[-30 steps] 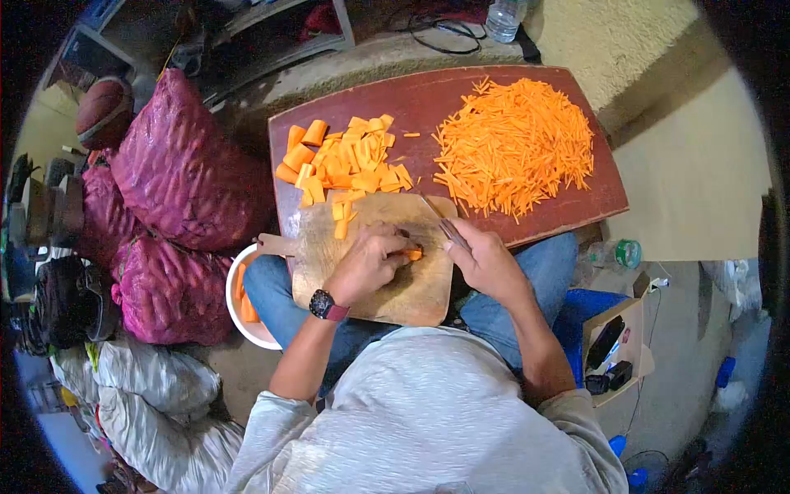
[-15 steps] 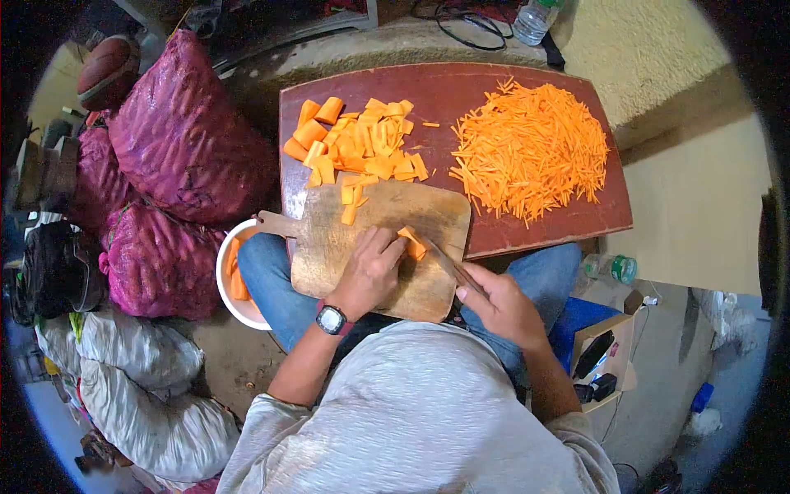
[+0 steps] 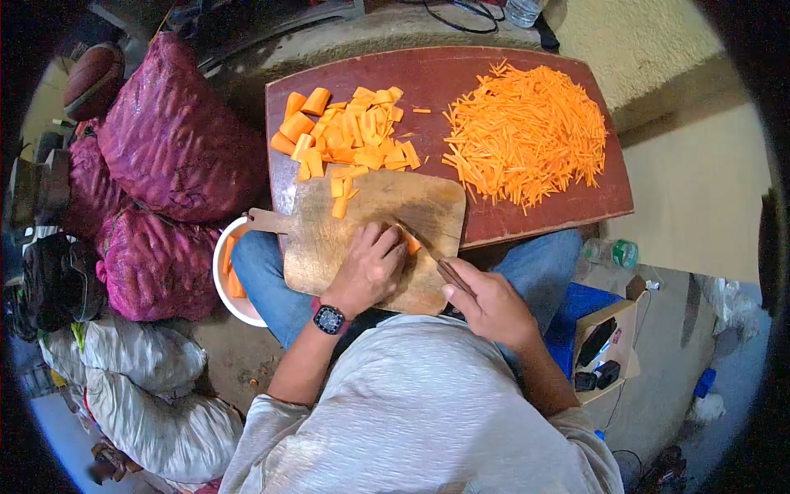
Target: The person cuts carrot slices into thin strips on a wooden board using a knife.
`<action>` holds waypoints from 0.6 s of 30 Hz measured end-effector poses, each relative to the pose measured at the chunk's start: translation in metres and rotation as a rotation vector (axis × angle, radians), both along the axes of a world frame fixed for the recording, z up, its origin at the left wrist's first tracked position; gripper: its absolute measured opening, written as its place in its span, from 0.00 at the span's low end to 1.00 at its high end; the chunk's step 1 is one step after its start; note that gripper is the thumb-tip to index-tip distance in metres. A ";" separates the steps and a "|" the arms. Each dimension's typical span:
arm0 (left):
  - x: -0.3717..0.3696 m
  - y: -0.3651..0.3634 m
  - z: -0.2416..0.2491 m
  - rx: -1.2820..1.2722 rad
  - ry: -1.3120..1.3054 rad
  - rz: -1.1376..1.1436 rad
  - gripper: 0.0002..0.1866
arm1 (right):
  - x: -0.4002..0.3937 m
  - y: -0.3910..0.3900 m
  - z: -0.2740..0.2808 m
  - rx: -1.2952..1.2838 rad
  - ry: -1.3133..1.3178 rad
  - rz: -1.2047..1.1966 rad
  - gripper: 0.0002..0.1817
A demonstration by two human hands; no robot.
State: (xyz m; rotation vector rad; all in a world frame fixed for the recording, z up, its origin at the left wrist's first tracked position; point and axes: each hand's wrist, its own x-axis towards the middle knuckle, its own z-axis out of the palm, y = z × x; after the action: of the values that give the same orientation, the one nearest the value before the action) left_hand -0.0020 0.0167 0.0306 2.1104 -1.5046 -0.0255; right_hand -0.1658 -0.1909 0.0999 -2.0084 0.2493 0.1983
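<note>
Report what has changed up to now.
The right hand drew the brown-handled knife from the far edge of the wooden chopping board nearer the body, to the orange carrot piece. The left hand still holds that piece; the shredded carrot pile looks unchanged.

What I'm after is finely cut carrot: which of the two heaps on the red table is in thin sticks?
The right heap, the larger one: it shows slender sticks, while the left heap shows thick chunks and flat slices.
</note>
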 end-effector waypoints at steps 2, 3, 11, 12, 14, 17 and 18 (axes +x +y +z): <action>0.001 0.002 -0.004 0.000 -0.010 -0.008 0.23 | 0.001 0.003 0.000 -0.031 0.021 0.015 0.23; 0.002 0.002 -0.007 0.000 -0.022 -0.008 0.23 | 0.001 0.004 0.000 -0.062 0.039 0.038 0.24; 0.000 0.002 -0.019 -0.043 -0.024 -0.005 0.20 | 0.002 0.007 0.007 -0.110 0.115 0.072 0.25; -0.002 0.003 -0.019 -0.037 0.011 -0.002 0.20 | 0.006 0.008 0.002 -0.109 0.105 0.069 0.25; -0.003 0.002 -0.019 -0.051 0.023 0.007 0.20 | 0.025 0.012 -0.001 -0.139 0.078 0.072 0.23; -0.003 0.000 -0.016 -0.070 0.022 0.030 0.20 | 0.030 0.010 -0.002 -0.131 0.040 0.063 0.22; -0.004 0.001 -0.016 -0.073 0.027 0.050 0.21 | 0.028 0.007 -0.003 -0.093 0.049 0.058 0.22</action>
State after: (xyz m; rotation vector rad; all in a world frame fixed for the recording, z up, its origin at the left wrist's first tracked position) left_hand -0.0056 0.0173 0.0149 2.0806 -1.4150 0.0189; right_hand -0.1375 -0.1834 0.0971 -2.1059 0.2354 0.2778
